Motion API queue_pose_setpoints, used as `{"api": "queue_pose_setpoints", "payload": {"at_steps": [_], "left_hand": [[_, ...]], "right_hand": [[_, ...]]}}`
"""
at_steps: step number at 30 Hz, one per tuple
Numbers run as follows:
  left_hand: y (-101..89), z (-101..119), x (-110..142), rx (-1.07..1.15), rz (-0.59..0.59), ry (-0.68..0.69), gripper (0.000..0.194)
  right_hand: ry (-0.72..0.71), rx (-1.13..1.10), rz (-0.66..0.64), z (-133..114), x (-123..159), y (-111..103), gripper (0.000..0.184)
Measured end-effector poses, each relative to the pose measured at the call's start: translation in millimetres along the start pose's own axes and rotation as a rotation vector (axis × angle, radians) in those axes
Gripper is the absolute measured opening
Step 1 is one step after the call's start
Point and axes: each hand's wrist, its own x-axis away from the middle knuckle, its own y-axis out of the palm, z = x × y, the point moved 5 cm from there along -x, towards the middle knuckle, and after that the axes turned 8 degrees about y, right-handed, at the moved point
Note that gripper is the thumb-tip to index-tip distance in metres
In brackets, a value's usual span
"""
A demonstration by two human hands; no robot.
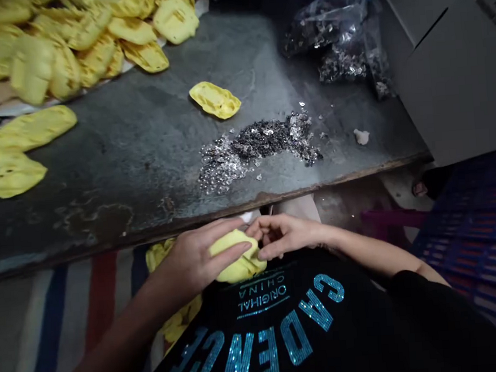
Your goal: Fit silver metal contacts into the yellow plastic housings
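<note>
1. The left hand (191, 258) had its fingers wrapped around a molded yellow piece (245, 265), held in front of the desk's (142, 125) near edge.
2. The right hand (287, 234) had fingers curled at that piece's edge; whether they gripped anything could not be told.
3. Small shiny bits (266, 139) lay heaped on the desk, near a lone yellow shell (215, 100).

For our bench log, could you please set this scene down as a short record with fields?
Left hand: holds yellow piece, thumb across it
Right hand: fingers at the piece's edge; grip unclear
Tabletop: dark grey, worn
Tabletop centre: heap of small shiny bits, single yellow shell just beyond
Far left: pile of yellow shells
Far right: clear bags of shiny bits
</note>
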Motion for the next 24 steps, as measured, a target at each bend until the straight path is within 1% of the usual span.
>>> {"api": "queue_pose_setpoints", "payload": {"at_steps": [1, 2, 3, 5, 6, 7, 8, 9, 10, 11, 12, 14, 16, 18, 19, 21, 22, 24], "left_hand": [[-2.2, -11.4, 6.4, 0.046, -0.009, -0.108, 0.049], [-3.7, -23.1, 13.5, 0.11, -0.041, -0.209, 0.049], [-4.7, -33.5, 21.0, 0.181, -0.086, -0.287, 0.049], [-7.7, -47.8, 34.3, 0.28, -0.16, -0.364, 0.049], [-10.5, -51.9, 39.5, 0.296, -0.156, -0.382, 0.048], [-13.9, -54.5, 43.6, 0.301, -0.119, -0.405, 0.048], [-17.0, -55.7, 46.9, 0.316, -0.055, -0.442, 0.047], [-19.3, -55.9, 49.2, 0.348, 0.026, -0.491, 0.047], [-20.4, -55.4, 50.5, 0.398, 0.116, -0.549, 0.048], [-20.1, -54.9, 50.6, 0.458, 0.202, -0.605, 0.05], [-18.5, -54.4, 48.9, 0.522, 0.273, -0.645, 0.053], [-12.4, -54.4, 39.4, 0.654, 0.348, -0.647, 0.056], [-3.9, -54.7, 25.1, 0.782, 0.341, -0.581, 0.054], [6.5, -50.7, 11.9, 0.896, 0.289, -0.52, 0.052], [11.9, -45.8, 6.8, 0.94, 0.264, -0.507, 0.052], [21.7, -29.5, -0.8, 1.002, 0.245, -0.501, 0.051], [25.5, -19.1, -4.1, 1.026, 0.26, -0.494, 0.051], [32.6, 1.8, -10.9, 1.072, 0.276, -0.47, 0.046]], "right_hand": [[-0.022, 0.003, 0.057, 3.8, 9.1, -0.6, 0.055], [-0.062, 0.055, 0.132, 2.3, 21.5, -4.0, 0.052], [-0.115, 0.144, 0.224, -4.4, 36.7, -10.5, 0.046], [-0.237, 0.369, 0.476, -29.2, 72.4, -34.2, 0.028], [-0.288, 0.498, 0.621, -44.2, 90.7, -50.5, 0.02], [-0.319, 0.616, 0.793, -58.8, 108.3, -70.1, 0.015], [-0.328, 0.73, 0.982, -72.0, 124.1, -91.4, 0.014], [-0.305, 0.85, 1.139, -82.7, 135.3, -112.2, 0.015], [-0.262, 0.961, 1.254, -90.7, 141.5, -131.9, 0.017], [-0.198, 1.061, 1.314, -95.9, 142.1, -150.0, 0.017], [-0.12, 1.143, 1.338, -98.6, 138.9, -166.2, 0.017], [0.022, 1.248, 1.34, -100.0, 127.2, -191.3, 0.019], [0.109, 1.293, 1.33, -99.6, 116.8, -205.9, 0.02], [0.119, 1.304, 1.321, -99.9, 112.3, -210.5, 0.017], [0.091, 1.3, 1.315, -100.6, 112.3, -208.7, 0.014], [-0.037, 1.264, 1.295, -103.5, 115.6, -195.5, 0.009], [-0.126, 1.231, 1.271, -105.5, 117.5, -184.0, 0.009], [-0.308, 1.139, 1.192, -109.9, 120.0, -153.6, 0.01]]}}
